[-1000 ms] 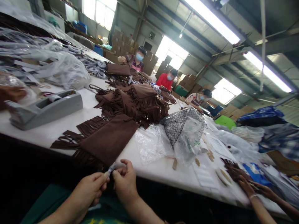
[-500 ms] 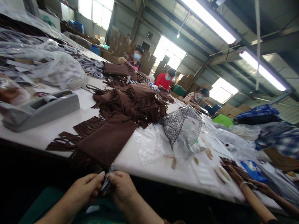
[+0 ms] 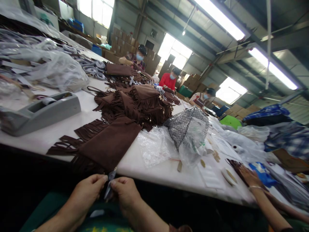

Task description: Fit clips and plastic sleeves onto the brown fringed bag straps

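Observation:
A brown fringed bag [image 3: 108, 143] lies at the near edge of the table, its lower corner hanging over towards my hands. Just below that corner is a thin, shiny grey strip [image 3: 109, 185], which looks like wrapping film. My right hand [image 3: 129, 195] pinches this strip between thumb and fingers. My left hand [image 3: 83, 195] is closed in a pinch at the strip's other side, fingertips against the bag's corner; what sits between them is too small to make out. Both hands are over my lap, in front of the table edge.
A grey tape dispenser [image 3: 41, 112] stands at the left. Behind the bag is a pile of brown fringed bags [image 3: 135, 103]. Clear plastic [image 3: 154, 145] and a patterned grey bag [image 3: 187, 125] lie rightward. A co-worker's hand [image 3: 249, 177] rests at far right; others work across the table.
My fingers have shifted slightly at the strip, with the left thumb now less raised. At far right, the co-worker's hands have moved onto a brown fringed piece. The view has tilted a little.

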Tool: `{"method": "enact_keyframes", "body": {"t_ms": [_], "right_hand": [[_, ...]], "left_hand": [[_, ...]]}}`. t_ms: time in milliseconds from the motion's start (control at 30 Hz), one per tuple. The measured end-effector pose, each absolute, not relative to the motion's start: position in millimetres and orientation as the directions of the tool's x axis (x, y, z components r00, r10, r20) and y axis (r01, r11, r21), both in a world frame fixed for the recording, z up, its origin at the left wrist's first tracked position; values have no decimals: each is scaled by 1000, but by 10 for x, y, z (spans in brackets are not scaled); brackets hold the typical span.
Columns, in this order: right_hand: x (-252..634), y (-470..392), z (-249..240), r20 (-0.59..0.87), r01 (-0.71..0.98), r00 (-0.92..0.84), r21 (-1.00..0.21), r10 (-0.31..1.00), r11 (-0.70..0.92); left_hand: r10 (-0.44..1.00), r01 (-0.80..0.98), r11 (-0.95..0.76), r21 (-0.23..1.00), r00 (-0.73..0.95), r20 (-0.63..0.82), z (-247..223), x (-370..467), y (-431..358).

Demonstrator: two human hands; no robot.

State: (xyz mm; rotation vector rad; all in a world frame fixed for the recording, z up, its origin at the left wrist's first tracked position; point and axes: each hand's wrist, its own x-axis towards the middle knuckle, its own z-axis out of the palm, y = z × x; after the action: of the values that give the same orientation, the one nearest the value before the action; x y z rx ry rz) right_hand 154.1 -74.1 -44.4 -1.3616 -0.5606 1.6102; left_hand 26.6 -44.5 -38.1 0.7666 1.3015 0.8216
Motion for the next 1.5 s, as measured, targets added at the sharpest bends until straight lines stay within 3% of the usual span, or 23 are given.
{"method": "enact_keyframes", "body": {"t_ms": [100,267,367,533,767,900,1000,1100,1167,1233,1300,1400,1500], "right_hand": [[1543,-748,-428,-516,-276,99,-836,851,-474],[1546,-799,-420,-460,-482,-45,-767,887,-423],[1542,-816,-403,-440,-524,-106,-737,892,-426],[1504,-807,-386,-534,-494,18,-740,845,-457],[1426,-818,-323,-531,-363,150,-814,834,-453],[1408,-793,-349,-490,-179,243,-871,837,-458],[1424,-791,-369,-273,158,301,-931,914,-330],[1452,-826,-335,-48,470,231,-869,972,-155],[1463,-849,-290,34,549,169,-833,985,-65],[1467,-853,-257,35,507,150,-861,988,-46],[1467,-838,-255,-63,364,177,-923,982,-125],[1469,-810,-306,-263,104,204,-952,943,-288],[1470,-808,-359,-345,-61,199,-938,917,-340]], "left_hand": [[882,36,469,882,41,-470,-360,265,-432],[877,43,466,884,110,-468,-352,270,-455],[876,45,464,885,125,-465,-361,274,-478],[859,-4,504,863,99,-502,-285,298,-505],[831,-119,556,822,92,-549,-257,306,-564],[825,-177,563,807,70,-561,-230,323,-594],[837,-161,545,823,42,-546,-200,344,-598],[878,-10,478,878,39,-478,-150,357,-575],[929,178,353,918,47,-367,-102,353,-548],[967,317,215,924,64,-247,-61,330,-524],[976,327,169,930,78,-204,-54,283,-513],[960,228,266,937,26,-279,-129,187,-532],[897,81,438,895,32,-441,-263,128,-573]]}}
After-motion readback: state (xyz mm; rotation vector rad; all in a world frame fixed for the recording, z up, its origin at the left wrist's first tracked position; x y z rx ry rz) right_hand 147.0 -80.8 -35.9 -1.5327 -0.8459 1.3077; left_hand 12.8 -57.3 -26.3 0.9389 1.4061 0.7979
